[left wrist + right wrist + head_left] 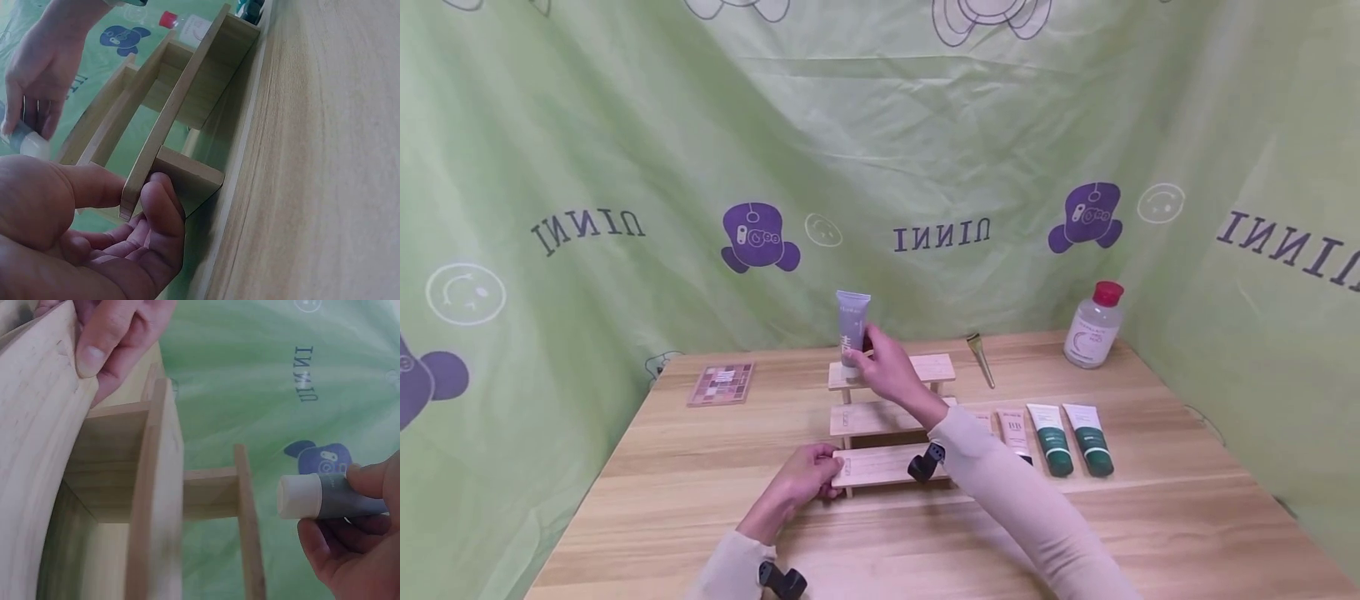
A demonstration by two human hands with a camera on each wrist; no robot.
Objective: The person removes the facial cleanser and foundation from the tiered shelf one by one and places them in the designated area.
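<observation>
A grey squeeze tube (852,321) with a white cap (300,495) is held upright, cap down, by my right hand (889,367), thumb on one side and fingers on the other. It is over the left end of the top tier of a three-tier wooden display rack (887,419). In the right wrist view a gap shows between cap and board. My left hand (805,477) pinches the left end of the lowest tier, thumb on top and fingers beneath, as the left wrist view (119,225) shows.
Right of the rack lie two green-and-white tubes (1051,440) and a pink BB tube (1015,433), with another pink item partly hidden by the sleeve. A brush (981,361) and a red-capped bottle (1093,327) are farther back. An eyeshadow palette (721,385) lies left.
</observation>
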